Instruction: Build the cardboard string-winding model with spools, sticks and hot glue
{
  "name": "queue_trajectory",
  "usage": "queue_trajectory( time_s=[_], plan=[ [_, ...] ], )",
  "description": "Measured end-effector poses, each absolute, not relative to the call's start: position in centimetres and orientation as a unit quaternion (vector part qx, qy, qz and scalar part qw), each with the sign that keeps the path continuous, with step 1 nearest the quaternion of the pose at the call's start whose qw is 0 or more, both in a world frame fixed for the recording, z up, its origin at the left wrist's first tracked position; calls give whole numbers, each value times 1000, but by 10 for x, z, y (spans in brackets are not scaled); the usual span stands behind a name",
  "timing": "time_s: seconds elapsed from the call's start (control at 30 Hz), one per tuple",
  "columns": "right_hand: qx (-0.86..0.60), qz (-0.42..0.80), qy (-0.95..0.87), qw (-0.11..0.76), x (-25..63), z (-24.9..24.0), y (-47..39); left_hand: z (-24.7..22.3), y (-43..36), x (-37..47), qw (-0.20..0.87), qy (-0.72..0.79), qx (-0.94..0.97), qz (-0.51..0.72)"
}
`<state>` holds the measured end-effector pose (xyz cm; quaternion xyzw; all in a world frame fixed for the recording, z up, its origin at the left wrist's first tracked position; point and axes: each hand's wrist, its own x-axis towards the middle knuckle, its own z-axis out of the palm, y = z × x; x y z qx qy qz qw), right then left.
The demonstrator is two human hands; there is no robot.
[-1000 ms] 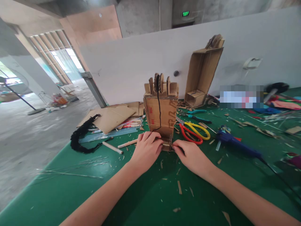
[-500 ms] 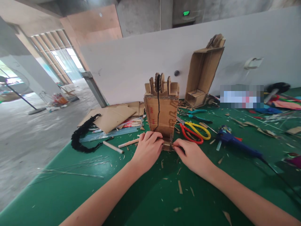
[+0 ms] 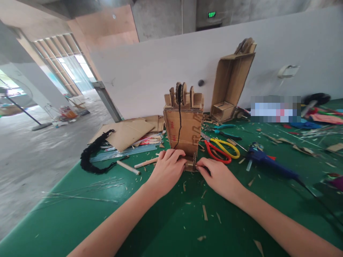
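Apparently well built up, the cardboard box (image 3: 189, 128) stands upright on the green bench (image 3: 160, 228), wheels (image 3: 184, 93) mounted, black cord (image 3: 180, 116) hanging; its lower fastening is hidden. Left hand (image 3: 168, 169) curls, right hand (image 3: 215, 176) bunches at the base; their grip is unclear.

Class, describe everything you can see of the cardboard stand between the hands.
The upright brown cardboard stand has red and dark print, with discs between uprights on top. Black yarn runs from the discs down its front. It stands on the green table, the left hand and right hand touching its base.
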<state>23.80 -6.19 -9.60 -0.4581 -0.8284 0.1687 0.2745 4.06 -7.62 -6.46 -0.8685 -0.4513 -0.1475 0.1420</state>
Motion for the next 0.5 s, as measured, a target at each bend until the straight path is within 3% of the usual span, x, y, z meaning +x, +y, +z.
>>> queue_trajectory(
  time_s=[0.5],
  plan=[
    [-467,161,-823,281,236,-91,-65,-67,-72,42,168,-438,-871,-147]
  ],
)
